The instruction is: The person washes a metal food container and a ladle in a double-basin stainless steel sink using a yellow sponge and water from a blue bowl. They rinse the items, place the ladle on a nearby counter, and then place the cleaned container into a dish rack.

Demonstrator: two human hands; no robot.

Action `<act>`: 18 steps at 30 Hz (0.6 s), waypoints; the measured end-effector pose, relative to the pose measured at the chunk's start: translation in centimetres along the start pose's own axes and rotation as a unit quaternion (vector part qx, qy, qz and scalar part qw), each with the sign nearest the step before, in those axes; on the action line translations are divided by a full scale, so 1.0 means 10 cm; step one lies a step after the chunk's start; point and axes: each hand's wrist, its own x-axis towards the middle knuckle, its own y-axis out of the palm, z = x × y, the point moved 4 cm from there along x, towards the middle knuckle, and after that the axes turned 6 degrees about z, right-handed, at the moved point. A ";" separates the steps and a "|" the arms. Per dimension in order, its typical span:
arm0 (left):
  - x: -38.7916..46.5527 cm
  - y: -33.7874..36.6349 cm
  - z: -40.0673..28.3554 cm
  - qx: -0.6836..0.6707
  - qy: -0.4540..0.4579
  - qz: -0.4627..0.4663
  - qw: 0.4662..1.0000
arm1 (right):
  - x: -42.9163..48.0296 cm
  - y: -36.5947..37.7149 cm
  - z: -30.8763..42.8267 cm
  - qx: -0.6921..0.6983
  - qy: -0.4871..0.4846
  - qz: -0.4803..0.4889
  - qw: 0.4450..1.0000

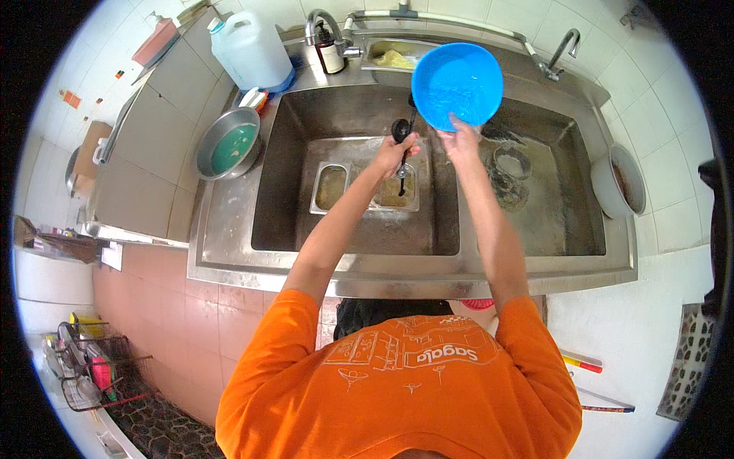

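My left hand (394, 156) grips slim black utensils (400, 131), one with a small round head, above the left sink basin (355, 235). Their lower ends hang over a steel food pan (395, 198) holding cloudy liquid. My right hand (460, 142) holds a blue plastic bowl (459, 80) by its near rim, tilted so its inside faces me, with water in it. It is raised over the divider between the basins. Beside the first pan sits another steel pan (331, 186). In the right basin (550, 218), a round container (512, 163) lies in murky water.
A metal bowl of green liquid (235, 148) stands on the left ledge, near a large plastic jug (252, 51) and a pump bottle (330, 51). Two taps, the left one (312, 26) and the right one (565, 49), rise behind. At right leans a grey pot (616, 183).
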 end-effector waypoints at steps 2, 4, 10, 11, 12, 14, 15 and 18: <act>-0.04 0.05 -0.02 0.051 -0.015 0.038 0.998 | 0.05 0.20 -0.21 0.007 -0.018 -0.022 1.000; -0.07 0.03 -0.04 0.168 0.008 0.034 0.985 | 0.06 0.32 -0.40 0.044 -0.017 -0.039 0.998; -0.03 -0.27 0.17 0.483 -0.083 0.038 0.871 | 0.03 0.34 -0.43 -0.270 -0.157 -0.007 0.950; -0.02 -0.33 0.21 0.582 -0.100 0.035 0.806 | 0.01 0.31 -0.37 -0.374 -0.172 -0.021 0.911; -0.06 -0.33 0.19 0.669 0.006 0.034 0.742 | -0.03 0.26 -0.26 -0.406 -0.231 -0.018 0.884; -0.13 -0.49 0.26 0.631 -0.068 0.082 0.768 | -0.16 0.02 0.09 -0.481 -0.323 -0.047 0.814; -0.22 -0.58 0.29 0.611 -0.116 0.106 0.776 | -0.27 -0.13 0.31 -0.526 -0.390 -0.056 0.754; -0.58 -0.98 0.21 0.421 -0.185 0.099 0.882 | -0.70 -0.92 0.93 -0.669 -0.324 -0.200 0.639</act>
